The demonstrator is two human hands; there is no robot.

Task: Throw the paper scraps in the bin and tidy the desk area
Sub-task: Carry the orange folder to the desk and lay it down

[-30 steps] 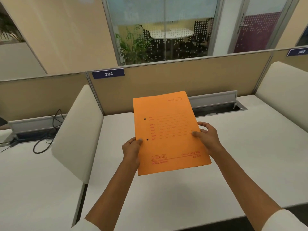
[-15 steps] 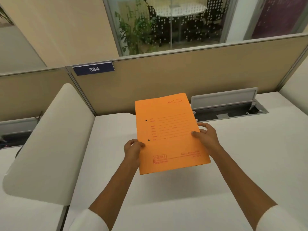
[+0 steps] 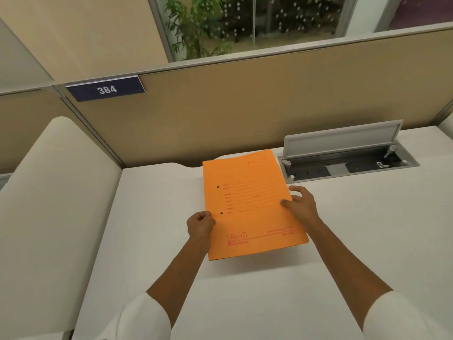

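Note:
An orange file folder (image 3: 252, 204) with red printing and two punch holes hangs low over the white desk (image 3: 157, 217), its near edge casting a shadow. My left hand (image 3: 200, 224) pinches its left edge beside the lower hole. My right hand (image 3: 300, 203) grips its right edge, thumb on top and fingers curled behind. No paper scraps or bin are in view.
An open grey cable box (image 3: 348, 158) with its lid raised is set into the desk just right of the folder. A tan partition (image 3: 245, 111) with a "384" label (image 3: 106, 89) closes the back. A white side divider (image 3: 54, 204) stands at the left.
The folder has gone forward and down toward the desk near the partition, held in both hands. The camera has moved closer and tilted down.

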